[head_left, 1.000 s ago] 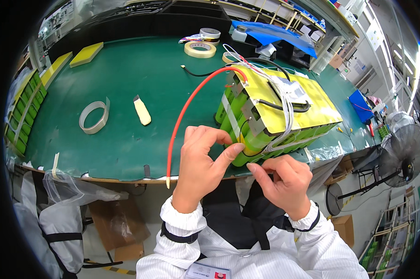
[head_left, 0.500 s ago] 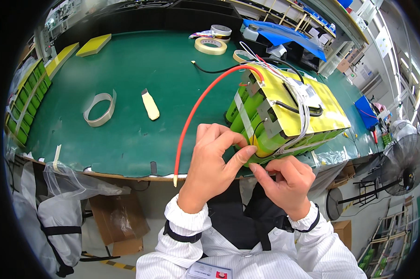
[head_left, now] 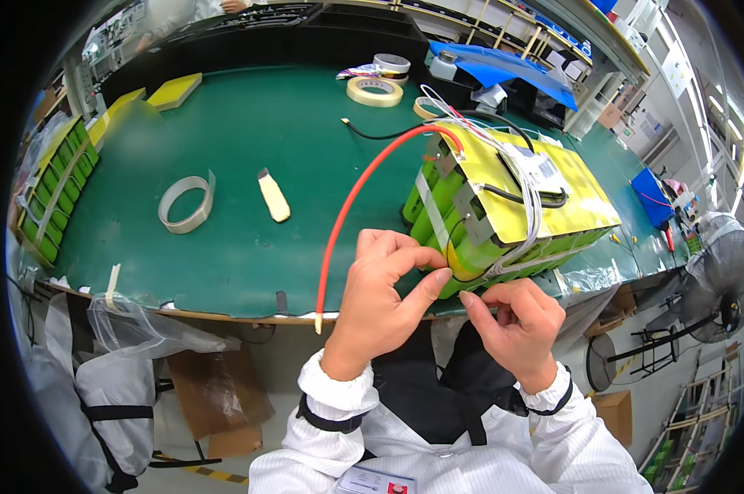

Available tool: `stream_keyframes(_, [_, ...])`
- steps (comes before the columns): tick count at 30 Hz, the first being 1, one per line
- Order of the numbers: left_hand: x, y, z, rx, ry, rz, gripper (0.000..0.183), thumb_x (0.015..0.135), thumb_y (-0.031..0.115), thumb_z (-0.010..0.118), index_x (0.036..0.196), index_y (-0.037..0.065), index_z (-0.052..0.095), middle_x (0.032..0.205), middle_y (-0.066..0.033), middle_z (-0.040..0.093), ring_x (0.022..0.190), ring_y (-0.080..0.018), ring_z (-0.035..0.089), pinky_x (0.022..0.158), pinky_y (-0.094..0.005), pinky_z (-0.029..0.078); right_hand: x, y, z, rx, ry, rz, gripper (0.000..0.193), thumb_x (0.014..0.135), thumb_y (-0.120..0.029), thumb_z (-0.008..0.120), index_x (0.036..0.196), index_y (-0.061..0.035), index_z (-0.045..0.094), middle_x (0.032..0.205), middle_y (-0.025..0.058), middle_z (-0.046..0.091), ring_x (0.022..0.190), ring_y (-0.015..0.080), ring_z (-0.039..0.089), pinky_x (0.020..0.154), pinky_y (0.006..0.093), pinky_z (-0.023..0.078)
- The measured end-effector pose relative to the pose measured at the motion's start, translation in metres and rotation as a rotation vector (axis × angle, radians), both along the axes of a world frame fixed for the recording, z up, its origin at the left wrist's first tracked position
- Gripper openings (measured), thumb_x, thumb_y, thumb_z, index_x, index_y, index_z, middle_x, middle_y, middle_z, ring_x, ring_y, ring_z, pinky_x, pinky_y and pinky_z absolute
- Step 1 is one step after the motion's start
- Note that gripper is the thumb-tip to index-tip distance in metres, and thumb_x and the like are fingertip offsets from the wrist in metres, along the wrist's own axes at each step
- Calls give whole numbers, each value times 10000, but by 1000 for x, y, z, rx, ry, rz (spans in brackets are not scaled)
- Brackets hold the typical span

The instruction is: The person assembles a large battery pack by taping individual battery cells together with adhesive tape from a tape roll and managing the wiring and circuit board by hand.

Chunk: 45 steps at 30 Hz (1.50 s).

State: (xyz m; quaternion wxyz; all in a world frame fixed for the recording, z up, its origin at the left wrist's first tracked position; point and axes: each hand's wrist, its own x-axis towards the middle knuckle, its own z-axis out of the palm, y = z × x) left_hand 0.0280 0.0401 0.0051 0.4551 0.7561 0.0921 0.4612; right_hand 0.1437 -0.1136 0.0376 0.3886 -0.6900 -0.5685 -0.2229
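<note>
A battery pack [head_left: 442, 226] of green cells, topped with a yellow sheet [head_left: 586, 185], sits at the table's near right edge. From its end a thin black wire [head_left: 448, 245] curves down past a yellow patch to my left hand [head_left: 388, 292], whose thumb and forefinger pinch it low at the corner. Close by on the right, my right hand [head_left: 520, 325] is closed with thumb against curled fingers; whatever is between them is hidden. A thick red cable [head_left: 351, 193] arches from the pack to the left of my left hand. White wires [head_left: 537, 214] lie bundled across the top.
On the green table [head_left: 248, 107] lie a tape roll [head_left: 185, 205] and a cutter with a cream-wrapped handle [head_left: 274, 196]. More tape rolls [head_left: 374, 91] are at the back. Another green cell pack [head_left: 59, 193] stands far left. A fan [head_left: 709, 305] is at the right.
The view has shifted slightly. Both hands stay at the pack's near corner, and the right fingertips are a little farther from the left ones.
</note>
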Motion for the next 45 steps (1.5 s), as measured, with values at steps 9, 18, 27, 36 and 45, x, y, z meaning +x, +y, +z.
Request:
stream_keyframes(9, [-8, -3, -8, 33, -76, 64, 122, 808, 115, 752, 872, 29, 695, 902, -113, 644, 936, -297, 557, 832, -399, 456, -20, 4, -26, -114, 18, 134, 183, 717, -92, 834, 767, -112, 659, 683, 21, 611, 491, 189, 564, 466, 326, 412])
stream_keyframes(18, [5, -20, -16, -100, -125, 38, 141, 920, 108, 634, 935, -32, 622, 903, -147, 554, 930, -315, 488, 834, -388, 427, -9, -2, -45, -123, -189, 200, 91, 863, -144, 771, 857, -85, 702, 662, 83, 590, 512, 273, 571, 470, 374, 457])
stream_keyframes(27, [3, -15, -8, -117, -88, 24, 171, 918, 129, 645, 1005, -11, 597, 925, -110, 528, 895, -272, 464, 791, -359, 420, -10, 9, -39, -49, -236, 212, 90, 878, -124, 748, 834, -65, 696, 639, 90, 567, 509, 294, 550, 470, 380, 450])
stream_keyframes(36, [0, -14, -7, -79, -90, 21, 205, 899, 135, 658, 1034, -11, 606, 932, -114, 547, 926, -284, 458, 811, -367, 415, -11, 8, -37, -57, -171, 250, 77, 876, -103, 747, 836, -62, 696, 651, 95, 584, 516, 295, 558, 470, 379, 443])
stream_keyframes(45, [2, -15, -9, -55, -67, 8, 192, 878, 142, 679, 1019, 19, 635, 913, -97, 513, 937, -273, 455, 865, -373, 400, -9, 5, -38, -78, -144, 252, 100, 861, -95, 755, 801, -72, 678, 660, 107, 586, 520, 308, 563, 473, 386, 445])
